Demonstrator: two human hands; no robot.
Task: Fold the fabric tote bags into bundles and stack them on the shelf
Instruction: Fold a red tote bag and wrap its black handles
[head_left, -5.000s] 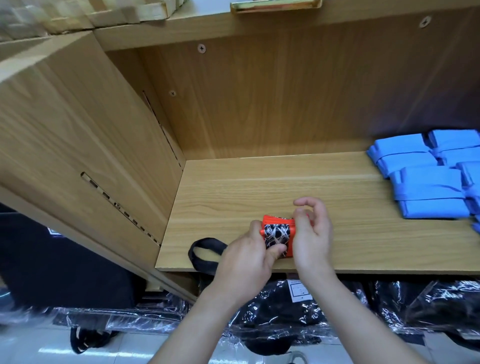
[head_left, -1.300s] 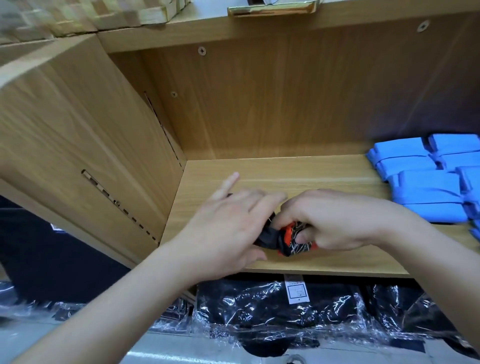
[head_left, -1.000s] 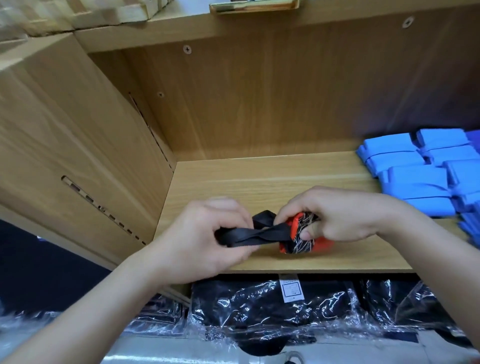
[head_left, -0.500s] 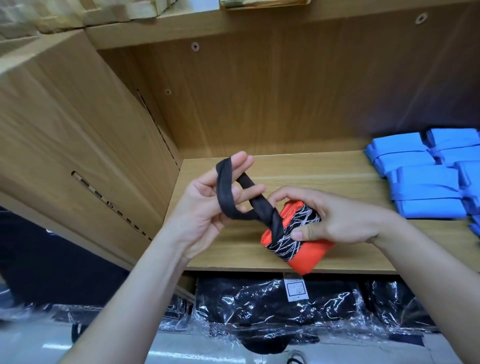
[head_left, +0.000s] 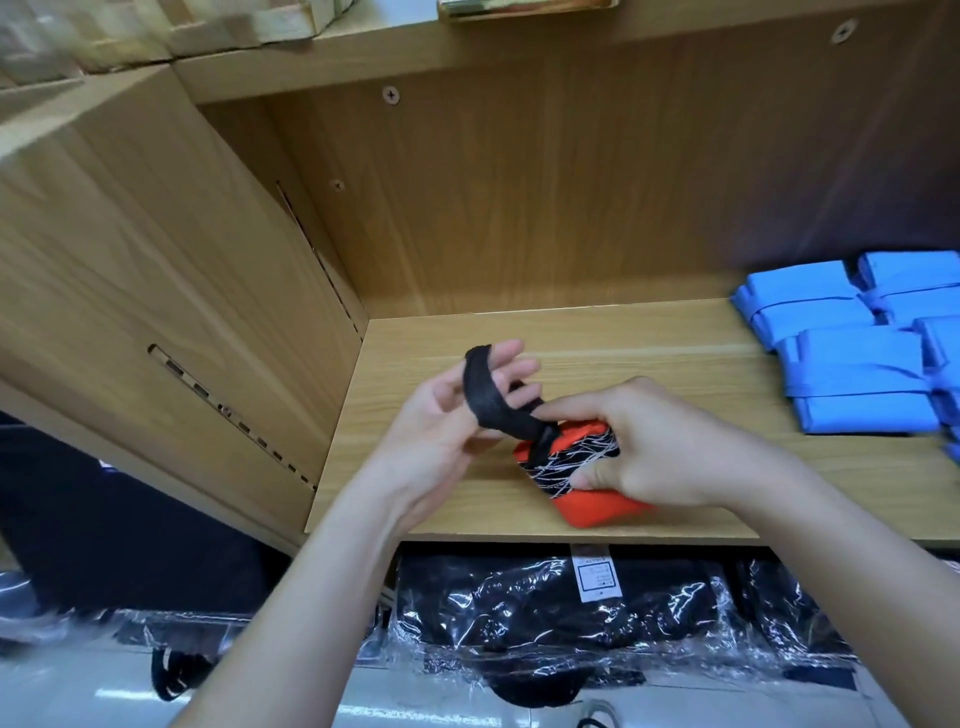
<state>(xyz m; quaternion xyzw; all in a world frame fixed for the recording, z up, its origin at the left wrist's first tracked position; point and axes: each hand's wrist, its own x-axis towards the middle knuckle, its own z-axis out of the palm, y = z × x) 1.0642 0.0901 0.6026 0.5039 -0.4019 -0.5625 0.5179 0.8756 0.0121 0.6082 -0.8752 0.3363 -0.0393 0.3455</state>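
Orange bundle (head_left: 597, 506) clasped in the right hand (head_left: 670, 447)

You seem to be in a shop or its stockroom. The wood-grain shelf (head_left: 649, 332) in front of you sits in a cabinet whose side panel (head_left: 156, 270) carries a long slotted strip (head_left: 244, 428). Identical blue fabric bundles (head_left: 857, 364) are stacked in neat rows at your right. Under the shelf, black goods (head_left: 519, 608) sealed in clear plastic are piled together, one bearing a white printed label (head_left: 594, 577).
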